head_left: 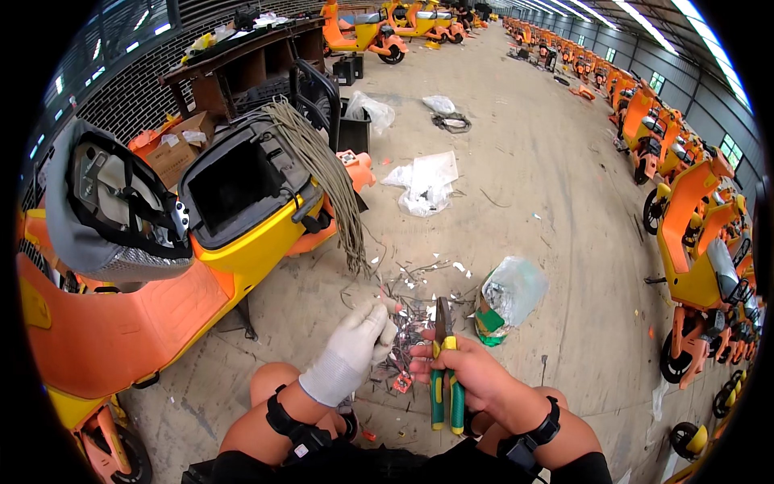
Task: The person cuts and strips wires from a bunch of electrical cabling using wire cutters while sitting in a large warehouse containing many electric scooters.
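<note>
My left hand [348, 355], in a white knit glove, is closed with its fingertips pinched together. What they hold, if anything, is too small to make out. Bare and to its right, my right hand [482, 376] grips combination pliers [441, 323] with green and yellow handles, jaws pointing away from me. The pliers' jaws are apart from the glove. Below and between both hands lies a scatter of cut wire scraps and white bits [413, 310] on the floor. A small orange-red piece [402, 382] lies at the near side of that scatter.
A yellow-and-orange scooter [153, 327] stands at left, seat raised, with a bundle of grey cables [318, 165] draped over it. A plastic bag [520, 286] sits right of the scraps. White plastic [427, 181] lies farther off. Scooters [693, 250] line the right side.
</note>
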A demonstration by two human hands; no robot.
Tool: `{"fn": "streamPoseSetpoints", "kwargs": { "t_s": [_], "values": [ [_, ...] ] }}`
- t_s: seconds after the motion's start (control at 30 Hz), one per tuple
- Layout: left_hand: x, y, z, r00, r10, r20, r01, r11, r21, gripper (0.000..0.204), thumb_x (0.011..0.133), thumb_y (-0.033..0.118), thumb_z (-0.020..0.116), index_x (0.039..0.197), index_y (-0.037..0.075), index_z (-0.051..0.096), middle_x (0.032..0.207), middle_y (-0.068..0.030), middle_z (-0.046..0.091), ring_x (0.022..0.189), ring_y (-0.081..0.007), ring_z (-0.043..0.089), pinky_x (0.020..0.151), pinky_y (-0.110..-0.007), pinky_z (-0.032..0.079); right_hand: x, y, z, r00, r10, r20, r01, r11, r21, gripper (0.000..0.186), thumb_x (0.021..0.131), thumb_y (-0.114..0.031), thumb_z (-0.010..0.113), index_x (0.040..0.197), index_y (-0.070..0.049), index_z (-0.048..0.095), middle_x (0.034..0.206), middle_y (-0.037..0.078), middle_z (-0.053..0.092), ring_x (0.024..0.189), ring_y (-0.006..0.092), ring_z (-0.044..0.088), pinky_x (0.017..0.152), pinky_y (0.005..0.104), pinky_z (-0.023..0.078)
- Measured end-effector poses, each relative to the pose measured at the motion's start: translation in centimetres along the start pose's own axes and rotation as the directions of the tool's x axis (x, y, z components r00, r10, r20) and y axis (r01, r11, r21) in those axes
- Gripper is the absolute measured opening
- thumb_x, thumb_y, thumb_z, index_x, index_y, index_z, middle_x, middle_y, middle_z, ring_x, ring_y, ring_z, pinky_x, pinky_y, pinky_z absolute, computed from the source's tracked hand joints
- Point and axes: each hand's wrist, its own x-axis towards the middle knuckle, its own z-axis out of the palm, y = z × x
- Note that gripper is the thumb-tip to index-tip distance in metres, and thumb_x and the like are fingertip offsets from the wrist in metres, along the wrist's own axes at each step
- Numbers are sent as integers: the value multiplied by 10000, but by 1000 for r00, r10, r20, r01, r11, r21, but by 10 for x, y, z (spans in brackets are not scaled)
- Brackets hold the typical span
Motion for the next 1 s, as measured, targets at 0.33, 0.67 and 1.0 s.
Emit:
{"fn": "streamPoseSetpoints", "kwargs": {
  "t_s": [0.33,0.67,1.0],
  "values": [
    [4,-6,2,997,-67,43,62,991,116,224,1066,215,403,1110,36,529,729,20,420,553,-63,332,489,-222,267,-13,-4,2,999,22,29,-20,997,-73,585,950,2,457,1502,-90,285,1304,143,552,1111,289,632,886,409,559],
    [4,-7,9,995,-87,58,80,990,115,249,1048,237,450,1041,27,582,645,60,406,541,-29,346,481,-207,274,-15,-3,-2,994,44,103,-22,979,-203,484,914,5,517,1384,8,398,1335,144,544,1068,254,656,856,353,554],
    [6,-15,12,999,-6,52,-9,958,286,237,1039,211,455,1025,16,588,654,71,391,562,-32,343,500,-226,276,-11,10,-3,972,-155,177,211,906,-366,585,868,139,491,1418,2,348,1322,141,540,1146,229,602,952,344,524]
  ]
}}
